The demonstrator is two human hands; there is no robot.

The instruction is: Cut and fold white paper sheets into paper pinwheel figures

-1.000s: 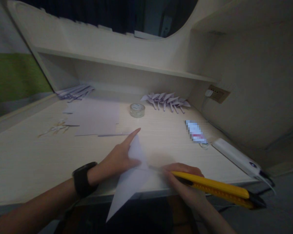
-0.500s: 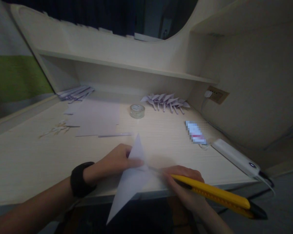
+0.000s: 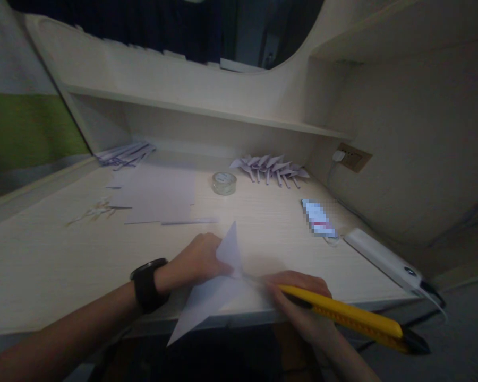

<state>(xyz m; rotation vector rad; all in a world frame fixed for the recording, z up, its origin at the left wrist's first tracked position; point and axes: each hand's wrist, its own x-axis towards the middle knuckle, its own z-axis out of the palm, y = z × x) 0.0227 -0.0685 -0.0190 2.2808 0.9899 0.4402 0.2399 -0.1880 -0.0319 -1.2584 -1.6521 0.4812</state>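
A folded sheet of white paper [image 3: 209, 300] is pinched in my left hand [image 3: 199, 260], at the front edge of the desk. One pointed corner of it rises above my thumb, and the other hangs down past the desk edge. My right hand [image 3: 300, 297] grips a yellow utility knife [image 3: 346, 310], its black end pointing to the lower right. The thin blade reaches left to the right side of the paper, near my left thumb. Whether the blade lies inside the fold I cannot tell. A black watch sits on my left wrist.
Flat white sheets [image 3: 159, 185] and paper strips [image 3: 125, 154] lie at the left. A tape roll [image 3: 224, 183] stands mid-desk, near several folded paper pinwheels [image 3: 271, 167] at the back. A phone [image 3: 318, 217] and a white power strip [image 3: 382, 260] lie at the right.
My left hand has shifted slightly to the right, turning the paper so that its upper tip leans right and its lower tip is higher. My right hand and the knife have barely moved.
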